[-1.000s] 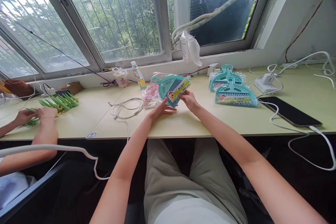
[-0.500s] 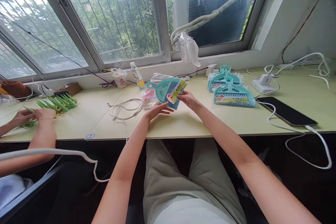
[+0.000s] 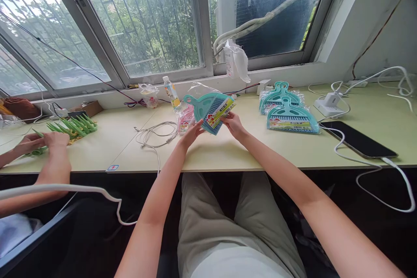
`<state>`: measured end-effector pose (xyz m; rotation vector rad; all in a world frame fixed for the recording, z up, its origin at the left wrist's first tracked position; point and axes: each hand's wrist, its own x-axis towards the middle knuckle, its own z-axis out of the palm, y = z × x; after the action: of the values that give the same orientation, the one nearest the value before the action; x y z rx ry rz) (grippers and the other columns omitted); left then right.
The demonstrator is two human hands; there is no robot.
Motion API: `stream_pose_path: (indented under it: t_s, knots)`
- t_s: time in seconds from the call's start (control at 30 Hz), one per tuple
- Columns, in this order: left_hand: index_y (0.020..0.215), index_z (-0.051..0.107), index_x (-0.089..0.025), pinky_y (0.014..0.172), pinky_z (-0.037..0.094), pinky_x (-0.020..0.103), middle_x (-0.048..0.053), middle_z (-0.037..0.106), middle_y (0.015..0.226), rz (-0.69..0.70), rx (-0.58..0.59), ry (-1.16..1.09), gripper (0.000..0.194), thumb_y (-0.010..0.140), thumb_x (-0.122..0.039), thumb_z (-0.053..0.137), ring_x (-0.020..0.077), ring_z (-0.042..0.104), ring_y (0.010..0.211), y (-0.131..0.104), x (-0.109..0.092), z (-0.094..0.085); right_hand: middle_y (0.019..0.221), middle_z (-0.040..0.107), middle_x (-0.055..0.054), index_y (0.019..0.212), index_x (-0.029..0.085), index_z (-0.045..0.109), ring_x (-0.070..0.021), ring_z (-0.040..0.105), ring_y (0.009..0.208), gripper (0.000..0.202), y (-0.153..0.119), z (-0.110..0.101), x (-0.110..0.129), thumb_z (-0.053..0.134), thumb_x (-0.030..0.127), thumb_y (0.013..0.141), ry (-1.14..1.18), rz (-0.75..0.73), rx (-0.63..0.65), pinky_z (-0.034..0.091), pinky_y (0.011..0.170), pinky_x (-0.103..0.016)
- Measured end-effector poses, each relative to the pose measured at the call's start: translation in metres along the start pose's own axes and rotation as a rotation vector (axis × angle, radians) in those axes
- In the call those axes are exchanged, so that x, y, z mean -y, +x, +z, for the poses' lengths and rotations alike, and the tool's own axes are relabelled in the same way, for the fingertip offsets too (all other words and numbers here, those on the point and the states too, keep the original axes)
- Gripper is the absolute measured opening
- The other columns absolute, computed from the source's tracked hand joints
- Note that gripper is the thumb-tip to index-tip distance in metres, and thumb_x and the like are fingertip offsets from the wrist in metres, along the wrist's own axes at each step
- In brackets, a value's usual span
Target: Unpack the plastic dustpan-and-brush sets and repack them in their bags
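A teal dustpan and brush set [image 3: 208, 110] with a yellow-green label is held tilted above the table, its handle pointing up and left. My left hand [image 3: 192, 132] grips its lower left edge. On the label end, my right hand [image 3: 233, 124] pinches the lower right side. Clear plastic shows around the set. Just behind my left hand lies a pink set in clear wrap [image 3: 185, 118], partly hidden. Two wrapped teal sets, a front one [image 3: 292, 117] and a back one [image 3: 280, 93], lie to the right.
A coiled cable [image 3: 156, 134], bottle [image 3: 171, 92], phone [image 3: 360, 139] and white charger block [image 3: 329, 103] are on the table [image 3: 130, 163]. At far left, another person's hands [image 3: 56, 140] handle green items beside a green pile [image 3: 76, 128]. A white cable crosses the lower left.
My left hand has closed onto the set's lower left edge from an open-fingered pose. The set has shifted slightly and its label faces me more fully.
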<state>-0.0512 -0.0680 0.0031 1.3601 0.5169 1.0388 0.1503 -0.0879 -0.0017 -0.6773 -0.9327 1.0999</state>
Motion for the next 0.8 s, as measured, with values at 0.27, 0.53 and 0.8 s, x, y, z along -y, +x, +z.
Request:
stream_pose_path:
  t_s: [0.27,0.53,0.8]
  knots:
    - [0.123,0.064,-0.018,0.104,0.049,0.047,0.013,0.068,0.125,-0.078,-0.09,0.084,0.057,0.072,-0.036,0.081,0.0301,0.062,0.12,-0.002,0.004,-0.001,0.1,0.075,-0.005,0.092,0.02,0.066,-0.0251,0.068,0.1,0.043,-0.001,0.001,-0.006,0.087,0.028,0.056,-0.108,-0.003,0.067,0.054,0.094,-0.042]
    - [0.119,0.065,-0.016,0.098,0.051,0.053,0.017,0.068,0.122,-0.128,-0.165,0.212,0.065,0.062,-0.035,0.088,0.0344,0.064,0.114,-0.001,0.005,0.001,0.097,0.073,-0.005,0.094,0.021,0.06,-0.0232,0.067,0.096,0.044,0.001,0.0,-0.014,0.083,0.019,0.057,-0.207,0.062,-0.053,0.055,0.094,-0.046]
    - [0.123,0.063,-0.019,0.091,0.055,0.049,0.015,0.068,0.122,-0.111,-0.107,0.239,0.064,0.065,-0.033,0.086,0.0334,0.066,0.108,-0.002,0.005,0.003,0.099,0.071,-0.004,0.096,0.024,0.058,-0.0205,0.069,0.09,0.023,0.004,-0.003,-0.015,0.072,0.03,0.079,-0.165,0.124,-0.108,0.06,0.085,-0.042]
